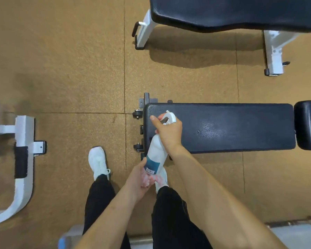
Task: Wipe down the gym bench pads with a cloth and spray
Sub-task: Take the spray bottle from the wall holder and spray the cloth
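Note:
A white spray bottle (157,151) with a blue label is held tilted over the left end of a black bench pad (232,128). My right hand (169,132) grips its neck and white trigger head, with the index finger stretched out to the left. My left hand (142,177) holds the bottle's base from below, fingers curled around it. A wet, speckled patch shines in the middle of the pad. A smaller black pad (308,124) adjoins it on the right. No cloth is visible.
A second bench with a black pad (241,13) and white legs stands farther away. A white machine frame (23,159) sits at left. My feet in white shoes (97,162) stand on the brown rubber floor beside the bench's end.

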Available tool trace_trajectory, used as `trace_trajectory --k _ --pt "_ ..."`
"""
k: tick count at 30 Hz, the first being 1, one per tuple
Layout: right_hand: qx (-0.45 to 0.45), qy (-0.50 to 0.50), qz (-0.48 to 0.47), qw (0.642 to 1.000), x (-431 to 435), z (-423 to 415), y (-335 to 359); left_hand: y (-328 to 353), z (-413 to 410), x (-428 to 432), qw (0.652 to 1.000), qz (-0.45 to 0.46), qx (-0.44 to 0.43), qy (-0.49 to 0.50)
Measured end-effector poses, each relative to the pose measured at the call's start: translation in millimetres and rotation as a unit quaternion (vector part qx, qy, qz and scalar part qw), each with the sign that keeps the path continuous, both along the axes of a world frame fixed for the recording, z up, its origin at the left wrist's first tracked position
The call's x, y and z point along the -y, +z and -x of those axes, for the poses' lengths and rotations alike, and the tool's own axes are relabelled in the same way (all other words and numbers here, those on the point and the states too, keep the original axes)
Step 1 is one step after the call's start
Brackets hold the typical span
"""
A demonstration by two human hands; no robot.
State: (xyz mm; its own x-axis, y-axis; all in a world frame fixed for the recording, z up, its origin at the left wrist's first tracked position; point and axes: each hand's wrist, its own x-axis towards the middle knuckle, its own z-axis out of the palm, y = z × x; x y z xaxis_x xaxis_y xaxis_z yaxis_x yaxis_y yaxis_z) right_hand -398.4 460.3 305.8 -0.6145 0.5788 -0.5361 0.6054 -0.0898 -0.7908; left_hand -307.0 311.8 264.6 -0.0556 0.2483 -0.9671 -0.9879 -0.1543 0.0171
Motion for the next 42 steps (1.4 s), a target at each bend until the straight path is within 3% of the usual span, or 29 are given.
trace_trajectory --k 4,9,14,16,20,23,26,32,37,42 --pt "0.035 -0.108 -0.007 0.993 10 37 -4 -1 54 17 0.997 0.016 0.013 -0.075" --pt "0.104 -0.274 -0.018 0.956 30 62 -1 -17 121 58 0.977 0.034 0.015 -0.210" --pt "0.056 -0.367 0.005 0.929 41 79 2 0 183 67 0.936 0.089 -0.026 -0.339" --pt "0.052 -0.414 0.010 0.909 38 90 4 -3 205 60 0.910 0.096 -0.051 -0.401" --pt "0.060 -0.526 0.041 0.847 17 106 5 5 249 38 0.903 0.111 -0.083 -0.406" --pt "0.046 -0.544 0.055 0.836 -5 115 -1 6 278 12 0.897 0.063 -0.071 -0.431" --pt "0.020 -0.565 0.054 0.823 -29 127 -10 -1 303 -20 0.877 0.084 -0.110 -0.461" --pt "0.030 -0.655 0.022 0.755 -97 157 -27 -30 347 -94 0.828 0.066 -0.141 -0.539" --pt "-0.003 -0.659 0.027 0.752 -136 171 -23 -34 378 -142 0.795 0.071 -0.150 -0.583" --pt "-0.040 -0.700 0.027 0.712 -171 189 -24 -38 409 -187 0.768 0.080 -0.129 -0.622"
